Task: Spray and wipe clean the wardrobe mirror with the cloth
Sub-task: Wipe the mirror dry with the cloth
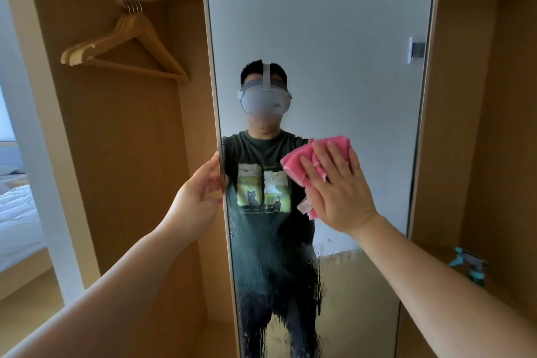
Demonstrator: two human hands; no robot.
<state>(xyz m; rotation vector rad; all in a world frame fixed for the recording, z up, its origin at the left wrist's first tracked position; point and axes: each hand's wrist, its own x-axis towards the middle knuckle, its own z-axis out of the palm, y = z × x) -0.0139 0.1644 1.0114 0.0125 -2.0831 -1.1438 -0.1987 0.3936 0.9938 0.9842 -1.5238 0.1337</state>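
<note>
The tall wardrobe mirror [334, 38] stands straight ahead on an opened door, wet with spray streaks over its lower half. My right hand [340, 186] presses a pink cloth [302, 160] flat against the glass at mid height, fingers straight and spread. My left hand [200, 192] grips the mirror's left edge, fingers curled round it. The glass reflects a person wearing a headset. A teal spray bottle [467, 266] lies on the wardrobe shelf at the lower right.
Wooden hangers [125, 46] hang from a rail inside the open wardrobe compartment on the left. A bed with white sheets [17, 212] shows at the far left. A wooden wardrobe panel [479, 125] stands to the right of the mirror.
</note>
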